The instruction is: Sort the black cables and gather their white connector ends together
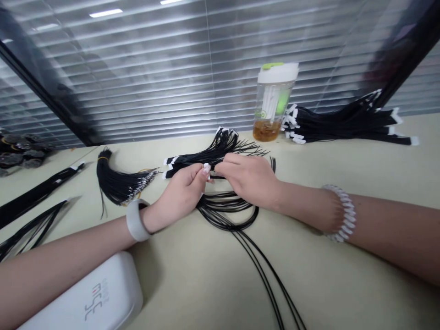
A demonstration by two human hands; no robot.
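1. Left hand (184, 190) points inward, pinching a white connector (206, 169).
2. Looped black cables (228, 224) lie just below.
3. Right hand (252, 178) nearly meets the left, curled closed; contents hidden.
4. Near-right bench (343, 288) lies open; blinds (147, 91) line its far edge.

Bench (192, 284) set against a glazed partition with blinds (137, 87).
Bench top is pale cream, plain and smooth, its far edge running along the foot of the partition; grey horizontal slats span the width behind, with a thin cord (209, 50) near mid-span; dark frame bars stand at left (44, 95) and right (407, 64); bright white light streaks (106, 13) show at upper left.
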